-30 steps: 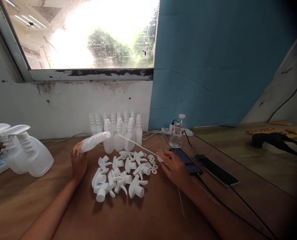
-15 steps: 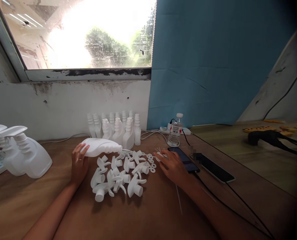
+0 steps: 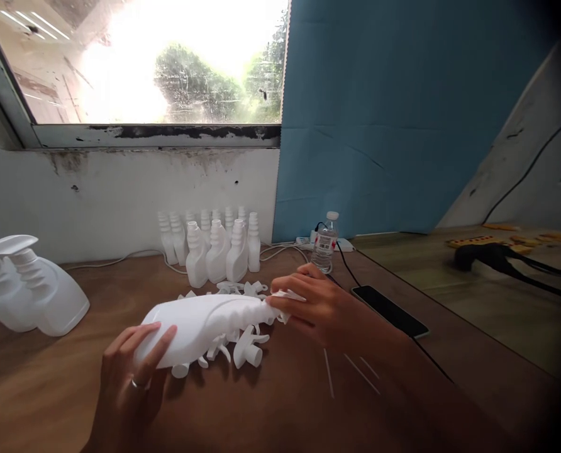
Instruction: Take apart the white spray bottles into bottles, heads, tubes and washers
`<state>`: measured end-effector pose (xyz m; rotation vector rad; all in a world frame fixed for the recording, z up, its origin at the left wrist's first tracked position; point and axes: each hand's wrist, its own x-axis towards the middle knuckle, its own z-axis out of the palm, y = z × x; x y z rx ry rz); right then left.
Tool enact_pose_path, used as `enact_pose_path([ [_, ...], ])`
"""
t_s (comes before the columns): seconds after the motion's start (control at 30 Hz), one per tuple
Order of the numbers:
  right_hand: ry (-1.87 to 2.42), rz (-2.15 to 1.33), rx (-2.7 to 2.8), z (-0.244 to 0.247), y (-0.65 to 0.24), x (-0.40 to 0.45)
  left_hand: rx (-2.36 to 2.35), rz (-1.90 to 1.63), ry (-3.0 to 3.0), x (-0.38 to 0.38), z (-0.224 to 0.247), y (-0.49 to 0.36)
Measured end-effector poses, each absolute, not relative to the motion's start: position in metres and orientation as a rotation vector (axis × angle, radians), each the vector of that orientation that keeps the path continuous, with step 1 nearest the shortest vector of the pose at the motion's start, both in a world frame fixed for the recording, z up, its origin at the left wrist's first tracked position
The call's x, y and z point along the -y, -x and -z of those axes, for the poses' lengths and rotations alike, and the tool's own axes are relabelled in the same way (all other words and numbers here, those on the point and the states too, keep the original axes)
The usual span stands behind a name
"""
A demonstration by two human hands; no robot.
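A white bottle (image 3: 190, 324) lies sideways in the air above the pile of white spray heads (image 3: 248, 349). My left hand (image 3: 136, 362), with a ring on one finger, is wrapped round its base. At the bottle's neck, my right hand (image 3: 316, 305) is closed on a white spray head (image 3: 287, 294), mostly hidden by the fingers. The bottle covers much of the pile. Thin white tubes (image 3: 361, 374) lie on the table to the right, below my right forearm.
Upright white bottles (image 3: 217, 255) stand by the wall. Capped spray bottles (image 3: 56, 292) are at the left. A water bottle (image 3: 325, 245), a power strip (image 3: 345, 245) and a phone (image 3: 388, 309) with a cable are at the right.
The white bottle has come nearer and lower, tilted over the pile, in my left hand. My right hand has moved from beside the small rings to the bottle's neck.
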<state>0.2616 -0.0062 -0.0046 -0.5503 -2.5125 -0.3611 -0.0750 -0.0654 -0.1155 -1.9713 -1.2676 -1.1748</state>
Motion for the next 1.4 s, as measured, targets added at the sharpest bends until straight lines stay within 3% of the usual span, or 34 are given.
enact_pose_path([
  [0.17,0.447,0.194,2.326,-0.011,-0.259,0.011,1.539,1.453,1.997,0.092,0.115,0.048],
  [0.4,0.351,-0.408,1.838,-0.024,-0.235,0.012,1.733,1.52,2.269,0.113,0.137,0.03],
  [0.6,0.214,-0.569,1.928,-0.014,-0.216,0.003,1.71,1.577,2.572,0.102,0.166,0.015],
  [0.77,0.173,-0.737,1.926,-0.001,-0.204,0.002,2.039,1.952,2.674,0.1,0.164,-0.002],
  [0.9,0.174,-0.822,1.908,0.003,-0.196,0.008,1.852,1.876,2.701,0.098,0.132,0.002],
  [1.1,0.257,-1.0,1.777,0.007,-0.183,0.02,1.216,1.976,2.56,0.072,0.021,0.012],
  [1.23,0.296,-1.036,1.598,0.015,-0.174,0.021,1.26,1.668,2.607,0.059,-0.033,0.004],
  [1.4,0.173,-1.325,1.542,0.025,-0.174,0.015,1.339,1.54,2.719,0.055,-0.045,0.007],
])
